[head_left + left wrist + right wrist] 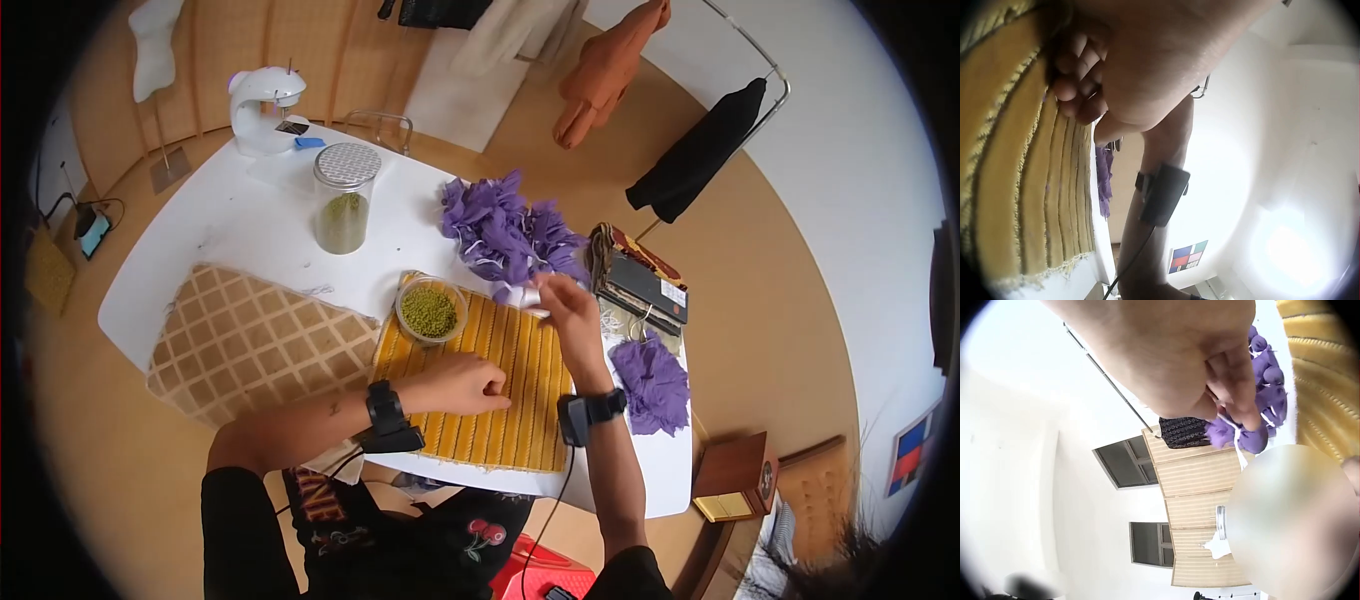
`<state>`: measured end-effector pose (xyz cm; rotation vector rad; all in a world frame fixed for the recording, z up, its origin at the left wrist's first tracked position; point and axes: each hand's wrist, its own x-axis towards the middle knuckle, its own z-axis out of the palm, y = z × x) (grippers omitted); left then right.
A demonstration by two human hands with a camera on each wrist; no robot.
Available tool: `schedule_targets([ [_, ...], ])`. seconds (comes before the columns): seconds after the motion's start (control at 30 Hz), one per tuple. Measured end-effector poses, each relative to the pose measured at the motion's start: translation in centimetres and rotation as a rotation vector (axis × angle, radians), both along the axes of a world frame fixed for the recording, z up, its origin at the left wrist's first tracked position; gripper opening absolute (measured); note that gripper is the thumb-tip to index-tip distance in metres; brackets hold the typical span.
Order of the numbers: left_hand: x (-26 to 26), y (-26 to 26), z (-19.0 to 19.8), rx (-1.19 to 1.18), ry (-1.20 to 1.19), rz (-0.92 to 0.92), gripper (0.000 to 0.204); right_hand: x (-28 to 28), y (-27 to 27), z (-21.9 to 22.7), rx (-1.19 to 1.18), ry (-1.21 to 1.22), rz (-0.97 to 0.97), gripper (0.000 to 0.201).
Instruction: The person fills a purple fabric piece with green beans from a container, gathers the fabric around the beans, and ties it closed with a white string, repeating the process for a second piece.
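My right hand (568,308) is raised at the far right corner of the yellow striped cloth (500,400), fingers bent in a pinch. In the right wrist view its thumb and fingertips hold a white string (1239,440), beside a round purple cloth bundle (1254,439). My left hand (465,385) lies low over the yellow cloth, fingers loosely curled with nothing visible in them. A clear bowl of green beans (430,310) stands on the cloth's far left corner. Beyond the right hand is a heap of purple cloth bundles (500,230) with white ties.
A lidded glass jar (343,215) partly filled with green beans stands behind the bowl. A white sewing machine (265,110) is at the far left. A tan checked cloth (260,345) covers the left side. Folded fabrics (640,280) and a purple cloth pile (650,385) lie right.
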<state>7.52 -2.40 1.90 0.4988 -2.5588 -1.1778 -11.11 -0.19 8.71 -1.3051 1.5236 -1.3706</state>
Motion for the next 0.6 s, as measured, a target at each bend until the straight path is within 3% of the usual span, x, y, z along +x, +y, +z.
schedule_targets([
  [0.13,-0.2,-0.3,-1.2,0.013,0.073,-0.018,0.031,0.3,-1.3,0.1,-0.067,-0.094,-0.066,0.027],
  [0.27,0.0,-0.4,-0.7,0.001,0.072,-0.019,0.029,-2.6,0.4,-2.8,0.044,0.058,-0.082,0.026],
  [0.33,0.0,-0.3,-0.6,0.017,0.073,-0.021,0.029,-5.3,2.1,-3.6,0.065,0.183,-0.104,0.019],
  [0.4,0.0,-0.3,-0.1,0.031,0.071,-0.049,0.029,-8.4,4.4,-3.4,0.097,0.558,-0.252,0.014],
  [0.43,0.2,-0.3,0.3,0.038,0.081,-0.023,0.028,-10.1,5.4,-3.5,-0.048,0.845,-0.371,0.010],
  [0.47,0.1,-0.3,0.4,0.045,0.088,0.006,0.027,-12.2,6.5,-3.7,-0.020,0.998,-0.492,0.010],
  [0.53,-0.1,-0.3,-0.1,0.069,0.079,-0.014,0.026,-15.0,8.5,-3.7,0.045,1.037,-0.670,0.014],
  [0.6,-0.3,-0.4,0.1,0.081,0.059,0.001,0.025,-16.3,9.9,-3.2,0.145,1.034,-0.719,0.017],
])
